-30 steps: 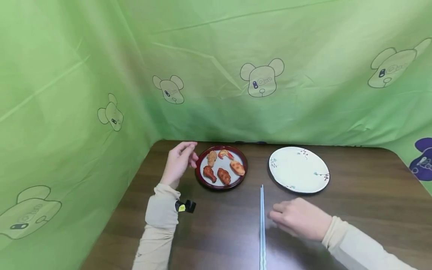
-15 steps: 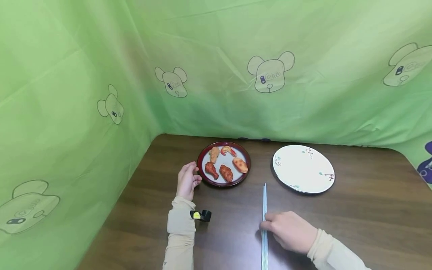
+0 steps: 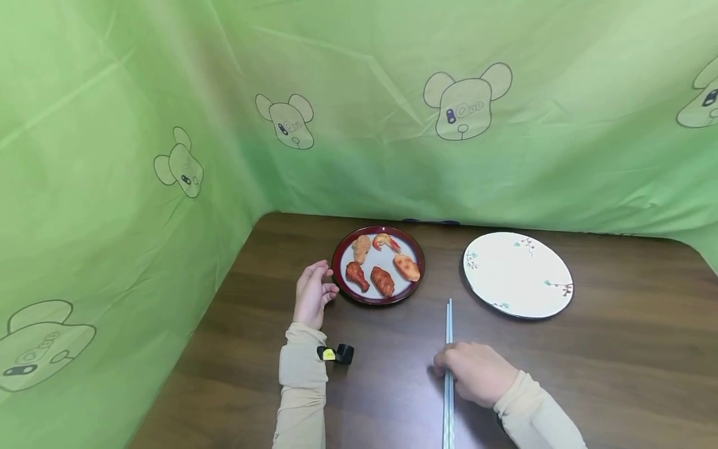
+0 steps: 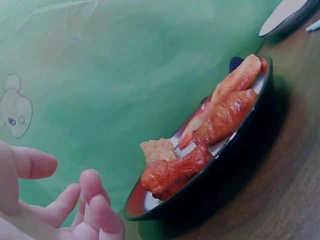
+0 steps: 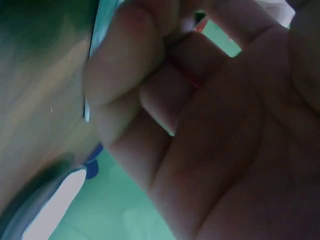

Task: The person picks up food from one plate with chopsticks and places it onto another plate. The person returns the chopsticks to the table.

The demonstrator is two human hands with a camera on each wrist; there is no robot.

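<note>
In the head view my left hand point(image 3: 311, 296) is at the left rim of a dark red-edged plate point(image 3: 378, 301), its fingers loosely bent and holding nothing. The left wrist view shows its fingertips beside the plate; I cannot tell whether they touch. On this plate lie a drumstick point(image 3: 356, 276), a browned wing-like piece point(image 3: 382, 282), a breaded piece point(image 3: 361, 249), a shrimp point(image 3: 386, 242) and a spotted flat piece point(image 3: 406, 267). My right hand point(image 3: 477, 374) pinches a pair of pale blue chopsticks point(image 3: 449, 330) around their middle. They lie along the table; its fingers partly cover them.
A white oval plate point(image 3: 516, 274) with small floral sprigs stands to the right of the food plate. The table point(image 3: 634, 337) is brown wood. Green cloth point(image 3: 359, 125) with bear-head prints hangs behind and on the left.
My right hand has moved left onto the chopsticks and taken hold of them. The left hand has come down and nearer to the food plate's rim. The head view has shifted slightly.
</note>
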